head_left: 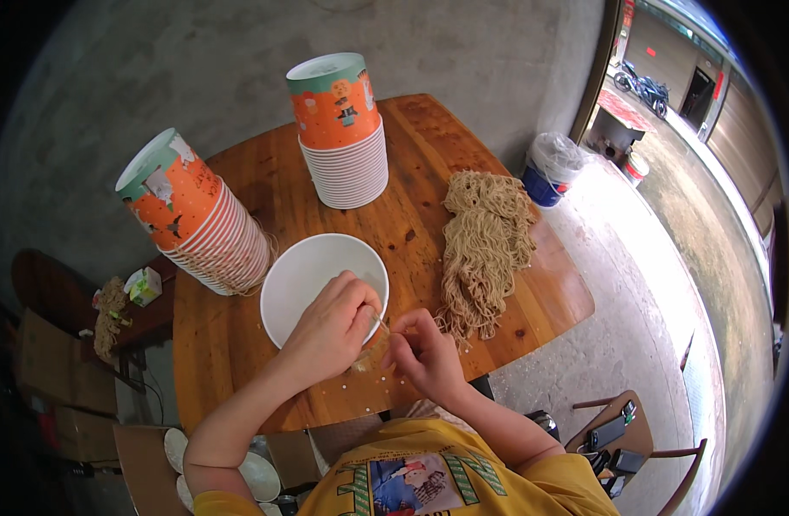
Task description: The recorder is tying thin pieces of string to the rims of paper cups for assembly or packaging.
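Observation:
A white paper bucket (287, 271) stands with its mouth towards me near the front of the wooden table. My left hand (336, 322) is closed over its near right rim, fingers pinched on a thin tan string (380, 322). Just to the right, my right hand (425, 353) has thumb and forefinger pinched together at the string's other end; the exact grip is partly hidden. A thick bundle of tan strings (485, 249) lies beyond my right hand. Nested upside-down orange-and-green paper buckets form one stack (339, 120) at the back and another stack (188, 206), leaning, at the left.
Small white bits (343, 387) are scattered on the wooden table (549, 292) by its front edge. A blue bucket with a plastic bag (549, 168) stands on the floor at the right. Devices lie on a wooden chair (626, 434) at lower right. Cardboard boxes (68, 370) stand left.

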